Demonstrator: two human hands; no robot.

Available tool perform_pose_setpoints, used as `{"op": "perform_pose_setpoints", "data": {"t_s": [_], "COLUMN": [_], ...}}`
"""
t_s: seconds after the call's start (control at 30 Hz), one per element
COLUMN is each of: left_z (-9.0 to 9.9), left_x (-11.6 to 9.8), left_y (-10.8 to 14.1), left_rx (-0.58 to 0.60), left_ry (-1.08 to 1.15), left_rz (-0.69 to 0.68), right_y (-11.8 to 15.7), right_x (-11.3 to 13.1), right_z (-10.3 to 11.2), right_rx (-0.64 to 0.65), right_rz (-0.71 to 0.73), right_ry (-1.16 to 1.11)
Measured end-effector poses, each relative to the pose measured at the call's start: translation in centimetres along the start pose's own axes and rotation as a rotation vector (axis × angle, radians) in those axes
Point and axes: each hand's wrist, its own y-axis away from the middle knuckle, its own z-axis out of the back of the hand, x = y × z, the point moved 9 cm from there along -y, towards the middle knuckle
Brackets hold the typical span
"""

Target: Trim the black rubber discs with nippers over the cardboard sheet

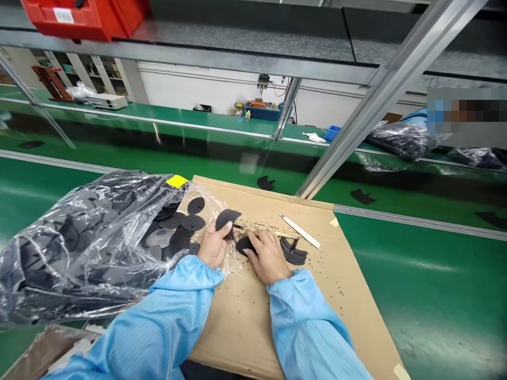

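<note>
My left hand (214, 245) grips a curved stack of black rubbery half-discs (226, 220) above a sheet of brown cardboard (237, 327). My right hand (268, 257) presses on a black piece (244, 245) and covers part of it, next to a thin pale strip (277, 234) with a dark tip. Just right of that hand lies a pile of black arc-shaped pieces (293, 252). A white ruler-like strip (301, 231) lies farther right. To the left, a clear plastic bag (79, 248) spills black discs (193, 222). Black crumbs dot the cardboard.
The cardboard lies on a green workbench (415, 295) edged with an aluminium rail (415, 220). Stray black pieces (265, 182) lie beyond it. Overhead, a metal frame (190, 55) holds a red bin (83, 16). A black-filled plastic bag (400, 141) lies on a farther green bench.
</note>
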Motion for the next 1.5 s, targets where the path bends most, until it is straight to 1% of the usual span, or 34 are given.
{"op": "perform_pose_setpoints", "data": {"t_s": [0.1, 0.13, 0.2, 0.3, 0.33, 0.4, 0.5, 0.57, 0.63, 0.7, 0.8, 0.93, 1.03, 1.1, 1.17, 1.27, 1.33, 1.5], "left_z": [-0.2, -0.3, -0.4, -1.1, -1.4, -2.1, -2.9, -3.0, -2.8, -2.4, -1.9, -2.1, -2.2, -2.4, -2.8, -3.0, -2.9, -2.8], "left_x": [0.1, 0.1, 0.1, 0.5, 0.8, 1.3, 1.8, 1.9, 1.8, 1.7, 1.6, 1.7, 1.7, 2.0, 2.3, 2.4, 2.3, 2.4], "left_y": [0.1, 0.2, 0.4, 0.8, 1.1, 1.5, 2.1, 2.2, 2.1, 1.9, 1.6, 1.7, 1.7, 1.9, 2.1, 2.3, 2.4, 2.5], "left_rx": [0.026, 0.032, 0.039, 0.084, 0.117, 0.2, 0.314, 0.341, 0.327, 0.279, 0.224, 0.271, 0.289, 0.322, 0.363, 0.393, 0.401, 0.415], "left_ry": [-0.038, -0.055, -0.1, -0.161, -0.178, -0.207, -0.266, -0.333, -0.4, -0.43, -0.419, -0.472, -0.424, -0.341, -0.277, -0.262, -0.287, -0.317], "left_rz": [0.0, -0.005, -0.005, 0.016, 0.027, 0.056, 0.058, 0.03, 0.004, -0.013, -0.015, -0.03, -0.011, 0.048, 0.111, 0.153, 0.149, 0.132], "right_y": [0.4, 0.6, 1.2, 1.7, 1.7, 1.6, 1.8, 2.1, 2.4, 2.6, 2.6, 2.5, 2.4, 2.0, 1.5, 1.1, 1.1, 1.4], "right_x": [-1.4, -2.0, -3.6, -5.0, -5.0, -4.8, -4.8, -5.0, -5.2, -5.1, -4.9, -4.8, -4.8, -4.2, -3.2, -2.2, -2.1, -2.6], "right_z": [1.3, 1.8, 2.4, 1.7, 1.4, 1.0, 0.6, 0.4, 0.5, 0.5, 0.3, -0.2, -0.2, 0.3, 0.8, 1.2, 1.4, 0.9], "right_rx": [-0.103, -0.154, -0.255, -0.335, -0.345, -0.359, -0.379, -0.396, -0.407, -0.411, -0.394, -0.336, -0.288, -0.226, -0.14, -0.034, -0.009, 0.013], "right_rz": [-0.074, -0.118, -0.252, -0.446, -0.477, -0.511, -0.563, -0.599, -0.609, -0.597, -0.575, -0.57, -0.559, -0.488, -0.378, -0.266, -0.253, -0.303], "right_ry": [-0.23, -0.334, -0.581, -0.967, -1.064, -1.156, -1.156, -1.088, -0.991, -0.923, -0.929, -0.957, -0.929, -0.85, -0.761, -0.713, -0.685, -0.69]}}
